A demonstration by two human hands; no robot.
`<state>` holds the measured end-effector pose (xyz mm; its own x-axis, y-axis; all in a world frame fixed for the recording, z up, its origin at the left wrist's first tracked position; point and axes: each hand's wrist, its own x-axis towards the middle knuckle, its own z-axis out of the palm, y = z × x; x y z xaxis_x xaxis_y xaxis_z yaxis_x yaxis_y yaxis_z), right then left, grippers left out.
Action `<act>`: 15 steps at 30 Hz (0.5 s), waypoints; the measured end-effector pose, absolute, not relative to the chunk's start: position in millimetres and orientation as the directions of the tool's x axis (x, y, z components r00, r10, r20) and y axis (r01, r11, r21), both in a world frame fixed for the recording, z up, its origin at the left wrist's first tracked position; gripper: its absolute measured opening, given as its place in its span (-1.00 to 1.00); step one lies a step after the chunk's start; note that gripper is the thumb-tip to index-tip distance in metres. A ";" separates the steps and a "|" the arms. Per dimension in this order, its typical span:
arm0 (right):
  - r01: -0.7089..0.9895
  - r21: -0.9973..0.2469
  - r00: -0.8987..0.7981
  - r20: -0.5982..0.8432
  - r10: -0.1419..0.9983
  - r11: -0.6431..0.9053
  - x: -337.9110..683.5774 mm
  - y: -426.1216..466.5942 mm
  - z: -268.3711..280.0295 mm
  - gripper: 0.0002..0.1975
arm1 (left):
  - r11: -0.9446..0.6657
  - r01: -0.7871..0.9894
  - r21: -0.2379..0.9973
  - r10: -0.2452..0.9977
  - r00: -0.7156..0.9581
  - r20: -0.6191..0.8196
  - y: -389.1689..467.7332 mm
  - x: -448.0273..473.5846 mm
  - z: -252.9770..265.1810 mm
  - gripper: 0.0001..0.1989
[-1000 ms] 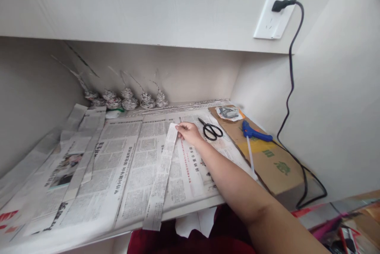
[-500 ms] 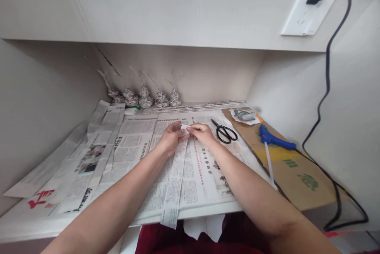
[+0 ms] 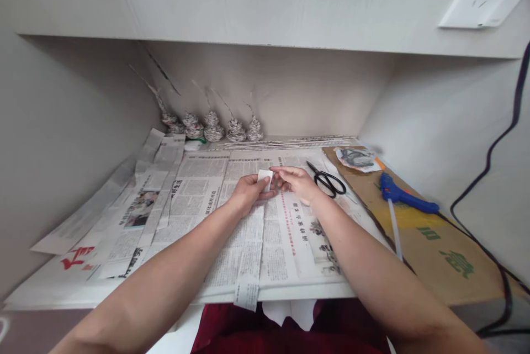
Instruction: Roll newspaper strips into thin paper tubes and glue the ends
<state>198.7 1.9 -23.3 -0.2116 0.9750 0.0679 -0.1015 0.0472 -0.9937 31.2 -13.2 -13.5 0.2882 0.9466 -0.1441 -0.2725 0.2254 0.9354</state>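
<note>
A long newspaper strip (image 3: 250,252) runs up from the table's front edge, its lower end hanging over. My left hand (image 3: 247,194) is closed on the upper part, thumb in front, with the blank white end standing above the fingers. Just to the right, my right hand (image 3: 296,181) has its fingers apart, the index finger stretched toward the strip's upper right corner. Whether that fingertip touches the paper I cannot tell. Black-handled scissors (image 3: 329,183) lie right of my right hand. Newspaper sheets (image 3: 202,174) cover the table under both hands.
Several coiled-paper gourd shapes (image 3: 214,128) stand along the back, beside thin rolled paper sticks (image 3: 285,143). More cut strips (image 3: 89,210) lie at the left. On cardboard (image 3: 439,257) at the right rests a blue glue gun (image 3: 408,196) with its cord (image 3: 488,163). An overhanging panel (image 3: 248,0) is above.
My right hand has loosened from the strip's top end and moved slightly right. The white end now stands upright in my left hand. The view has shifted left.
</note>
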 end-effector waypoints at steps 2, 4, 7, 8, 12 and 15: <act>-0.042 -0.997 -0.250 0.070 0.966 0.061 199.1 0.5 -21.8 -0.61 | 0.229 -0.260 0.938 0.944 0.293 -0.149 -13.6 31.9 -13.7 -0.78; 0.012 -0.997 -0.266 0.075 0.961 0.081 198.0 -0.9 -21.1 -0.61 | 0.233 -0.243 0.942 0.942 0.298 -0.156 -13.9 32.6 -13.8 -0.81; 0.035 -0.995 -0.273 0.080 0.959 0.093 196.4 -1.8 -21.8 -0.65 | 0.241 -0.216 0.946 0.939 0.298 -0.171 -14.7 33.2 -13.2 -0.84; 0.034 -0.995 -0.274 0.081 0.958 0.094 196.4 -1.7 -22.3 -0.66 | 0.242 -0.207 0.948 0.938 0.298 -0.174 -14.9 33.3 -13.0 -0.83; 0.042 -0.995 -0.263 0.080 0.961 0.095 197.3 -0.8 -23.9 -0.70 | 0.234 -0.178 0.956 0.935 0.309 -0.171 -15.3 32.9 -13.5 -0.83; 0.040 -0.995 -0.249 0.078 0.965 0.090 197.2 -0.5 -23.5 -0.71 | 0.227 -0.165 0.960 0.931 0.327 -0.164 -15.4 32.8 -14.7 -0.83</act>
